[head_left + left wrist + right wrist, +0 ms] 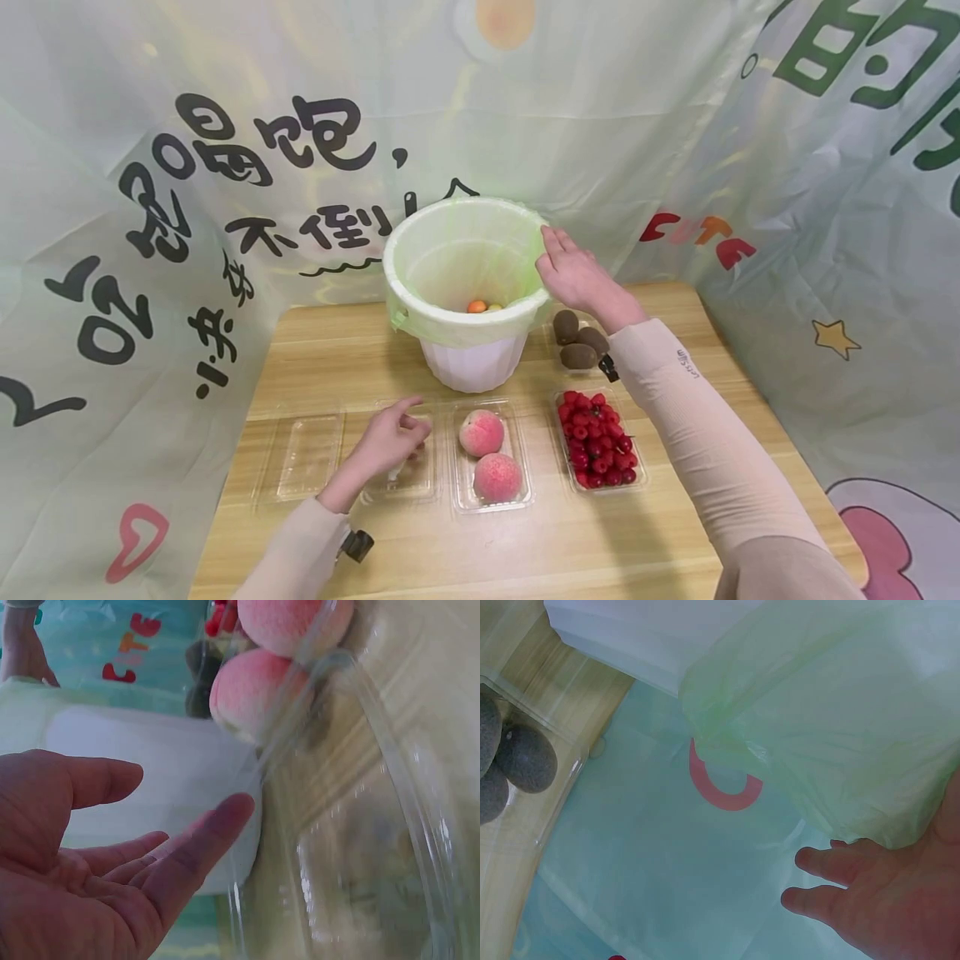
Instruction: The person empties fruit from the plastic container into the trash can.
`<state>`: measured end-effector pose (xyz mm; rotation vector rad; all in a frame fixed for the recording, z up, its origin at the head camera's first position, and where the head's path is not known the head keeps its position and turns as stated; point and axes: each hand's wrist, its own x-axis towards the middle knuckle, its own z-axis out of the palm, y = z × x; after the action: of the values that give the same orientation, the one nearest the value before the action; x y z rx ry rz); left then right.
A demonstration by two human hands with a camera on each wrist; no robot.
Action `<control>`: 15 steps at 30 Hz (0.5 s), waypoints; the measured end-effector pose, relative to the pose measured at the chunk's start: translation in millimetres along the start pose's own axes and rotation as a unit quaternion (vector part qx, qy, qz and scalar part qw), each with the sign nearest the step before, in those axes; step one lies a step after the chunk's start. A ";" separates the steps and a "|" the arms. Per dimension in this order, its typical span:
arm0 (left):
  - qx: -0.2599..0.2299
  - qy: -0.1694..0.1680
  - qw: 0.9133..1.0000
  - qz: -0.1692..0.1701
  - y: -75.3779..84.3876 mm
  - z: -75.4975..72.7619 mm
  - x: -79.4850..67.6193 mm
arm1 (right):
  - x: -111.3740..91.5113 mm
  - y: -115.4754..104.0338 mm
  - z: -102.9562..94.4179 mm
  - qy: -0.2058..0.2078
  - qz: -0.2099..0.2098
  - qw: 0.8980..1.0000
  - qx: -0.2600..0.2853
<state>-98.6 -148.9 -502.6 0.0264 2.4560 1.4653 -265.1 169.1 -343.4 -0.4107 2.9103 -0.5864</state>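
My left hand (388,440) hovers over a clear plastic tray (427,490), left of the peaches. Its fingers are loosely bent, with nothing between them in the left wrist view. At the right rim of a white bucket (471,360), my right hand (576,273) rests with its fingers extended against the pale green bag (840,735) that lines it. Inside the bucket lie an orange fruit (477,307) and a yellowish one (494,307), partly hidden by the rim. Two pink peaches (498,477) sit in another clear tray (471,502).
Several kiwis (577,357) fill a clear box behind my right forearm. Nearer stands a tray of red berries and cherries (597,442). Another clear tray (303,454) lies at the table's left. Printed cloth (600,125) walls the wooden table (555,550) at the back and sides.
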 end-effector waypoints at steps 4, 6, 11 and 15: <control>-0.017 -0.015 1.000 0.005 3.0 11.1 4.7 | -0.6 -0.2 -0.2 0.003 -0.002 1.000 -0.001; -0.027 -0.028 0.999 0.005 2.6 16.6 7.7 | -0.5 -0.1 -0.1 0.002 -0.002 1.000 0.000; -0.063 -0.067 0.996 -0.006 2.8 28.4 15.8 | 0.0 1.1 0.7 0.000 -0.002 1.000 0.000; -0.066 -0.073 0.995 -0.012 4.4 33.8 20.1 | 0.1 1.4 1.2 0.002 -0.004 1.000 -0.001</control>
<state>-110.0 -114.5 -518.4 0.0740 2.2331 1.5530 -265.3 169.9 -345.0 -0.4209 2.9142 -0.5857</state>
